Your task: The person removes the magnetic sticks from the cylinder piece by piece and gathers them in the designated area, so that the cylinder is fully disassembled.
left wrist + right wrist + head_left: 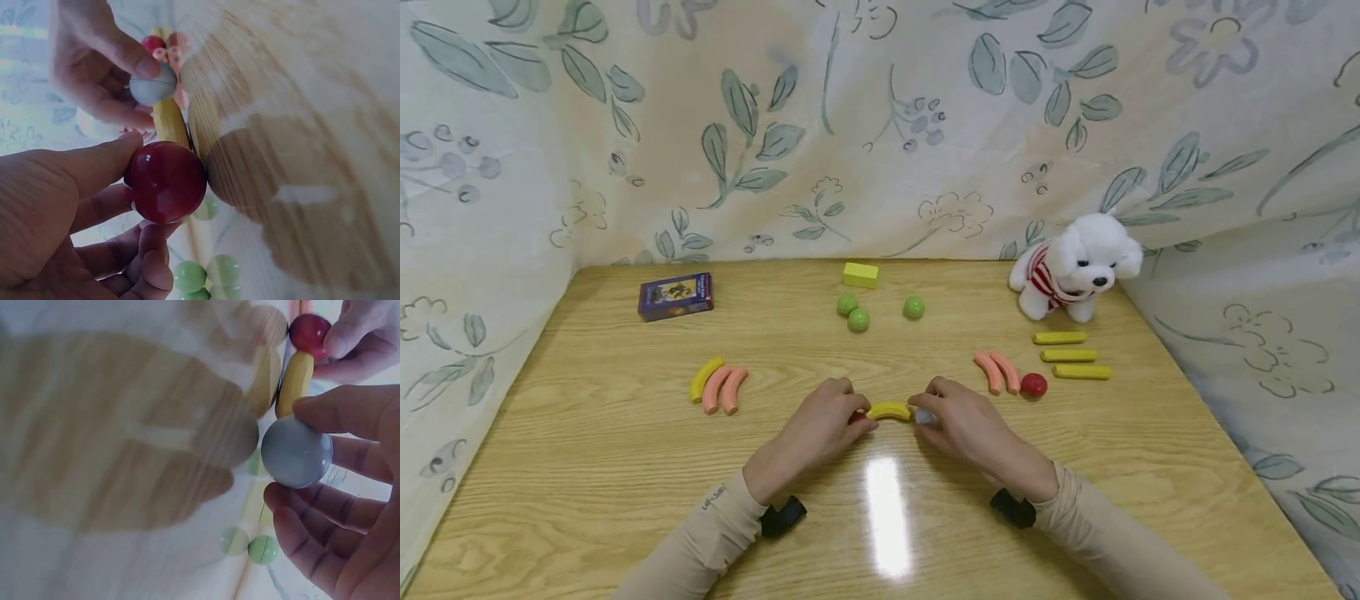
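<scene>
Between my two hands a yellow curved piece [889, 411] lies on the table, arching away from me. My left hand [823, 421] pinches a shiny red ball [165, 181] between thumb and fingers at the curved piece's left end. At its right end my right hand [966, 425] grips a grey ball [297, 452] the same way. Both balls sit low at the tabletop, in line with the yellow piece. In the head view fingers partly hide each ball.
Farther left lie a yellow curved piece [705, 379] and two pink ones [724, 390]. To the right are two pink pieces [996, 373], a red ball [1033, 385] and three yellow sticks [1069, 356]. Behind stand green balls [859, 319], a yellow block [861, 275], a card box [676, 296] and a plush dog [1075, 267].
</scene>
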`<state>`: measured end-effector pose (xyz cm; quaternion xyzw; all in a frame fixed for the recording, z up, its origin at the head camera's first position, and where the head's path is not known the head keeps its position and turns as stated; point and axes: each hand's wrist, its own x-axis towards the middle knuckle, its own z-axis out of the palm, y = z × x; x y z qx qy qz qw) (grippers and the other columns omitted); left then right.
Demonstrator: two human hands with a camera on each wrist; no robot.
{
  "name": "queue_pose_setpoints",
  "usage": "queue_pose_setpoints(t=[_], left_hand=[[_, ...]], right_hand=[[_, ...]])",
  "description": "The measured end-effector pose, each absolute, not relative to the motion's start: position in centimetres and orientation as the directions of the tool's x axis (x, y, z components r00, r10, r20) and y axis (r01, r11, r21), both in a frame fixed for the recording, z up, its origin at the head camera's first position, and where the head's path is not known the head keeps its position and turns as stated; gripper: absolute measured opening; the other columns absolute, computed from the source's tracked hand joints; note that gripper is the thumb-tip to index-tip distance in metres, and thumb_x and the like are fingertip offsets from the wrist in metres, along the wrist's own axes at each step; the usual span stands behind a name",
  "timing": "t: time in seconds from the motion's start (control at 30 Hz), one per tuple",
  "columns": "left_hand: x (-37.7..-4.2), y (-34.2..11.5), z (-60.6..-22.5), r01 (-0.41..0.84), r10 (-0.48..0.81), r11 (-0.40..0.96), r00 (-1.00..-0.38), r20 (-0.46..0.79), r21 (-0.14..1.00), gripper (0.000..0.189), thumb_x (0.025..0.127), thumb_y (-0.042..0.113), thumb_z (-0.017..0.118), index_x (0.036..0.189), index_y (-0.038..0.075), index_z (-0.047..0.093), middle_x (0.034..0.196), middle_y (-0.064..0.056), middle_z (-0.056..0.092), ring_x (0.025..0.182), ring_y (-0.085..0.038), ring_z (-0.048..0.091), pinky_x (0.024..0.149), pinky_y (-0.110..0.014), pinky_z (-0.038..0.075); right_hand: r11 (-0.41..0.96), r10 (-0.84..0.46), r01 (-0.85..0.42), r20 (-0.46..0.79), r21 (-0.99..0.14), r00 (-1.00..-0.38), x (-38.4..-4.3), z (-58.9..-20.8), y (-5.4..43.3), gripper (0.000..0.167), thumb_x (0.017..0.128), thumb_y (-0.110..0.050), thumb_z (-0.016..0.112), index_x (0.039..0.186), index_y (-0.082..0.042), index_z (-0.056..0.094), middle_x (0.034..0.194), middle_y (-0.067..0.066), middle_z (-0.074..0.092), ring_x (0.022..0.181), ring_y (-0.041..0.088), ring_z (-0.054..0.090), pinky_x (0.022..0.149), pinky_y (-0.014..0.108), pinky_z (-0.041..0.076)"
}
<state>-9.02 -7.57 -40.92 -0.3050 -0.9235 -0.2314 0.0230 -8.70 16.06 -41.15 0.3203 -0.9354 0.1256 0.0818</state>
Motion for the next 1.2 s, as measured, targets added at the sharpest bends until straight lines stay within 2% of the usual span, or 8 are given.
queue_pose_setpoints(t=[0.17,0.5,0.73,0.83,1.2], left_hand=[[-9.0,-7.6,-41.0,0.593,0.570,0.699,-0.799,0.191,0.400,0.019,0.087,0.025,0.074,0.090,0.006,0.074,0.076,-0.002,0.058,0.067,-0.011,0.042,0.059,-0.020,0.032],[-8.8,-7.7,-40.7,0.594,0.564,0.704,-0.801,0.202,0.389,0.020,0.087,0.026,0.074,0.089,0.006,0.074,0.078,-0.003,0.059,0.069,-0.012,0.045,0.060,-0.021,0.035],[-8.7,-7.5,-41.0,0.607,0.570,0.700,-0.792,0.217,0.376,0.020,0.086,0.025,0.075,0.088,0.005,0.073,0.078,-0.003,0.060,0.069,-0.013,0.048,0.060,-0.021,0.037],[-8.7,-7.4,-41.2,0.617,0.573,0.698,-0.786,0.232,0.364,0.019,0.084,0.023,0.076,0.087,0.005,0.072,0.077,-0.004,0.060,0.070,-0.014,0.049,0.060,-0.022,0.038],[-8.7,-7.4,-41.3,0.610,0.564,0.706,-0.791,0.235,0.359,0.019,0.083,0.022,0.077,0.084,0.005,0.070,0.076,-0.003,0.058,0.069,-0.014,0.047,0.059,-0.022,0.036]], right_hand=[[0.775,-0.557,-0.597,0.224,-0.205,-0.800,-9.6,-40.6,16.6,0.032,0.080,-0.015,0.078,0.110,-0.007,0.070,0.097,0.006,0.065,0.083,0.016,0.063,0.073,0.031,0.055],[0.797,-0.501,-0.547,0.225,-0.255,-0.836,-13.9,-38.8,15.9,0.032,0.080,-0.011,0.074,0.111,-0.004,0.068,0.100,0.012,0.064,0.080,0.020,0.063,0.070,0.036,0.055],[0.818,-0.471,-0.519,0.229,-0.248,-0.852,-18.5,-39.2,14.1,0.034,0.084,-0.011,0.073,0.117,-0.003,0.067,0.106,0.014,0.070,0.097,0.030,0.065,0.083,0.042,0.054],[0.825,-0.453,-0.504,0.235,-0.254,-0.860,-19.9,-39.8,13.5,0.033,0.085,-0.008,0.072,0.118,-0.003,0.066,0.107,0.015,0.071,0.098,0.031,0.066,0.084,0.042,0.054],[0.839,-0.440,-0.494,0.252,-0.228,-0.862,-20.7,-40.8,13.0,0.033,0.085,-0.007,0.072,0.117,-0.004,0.066,0.109,0.016,0.069,0.099,0.032,0.066,0.084,0.043,0.055]])
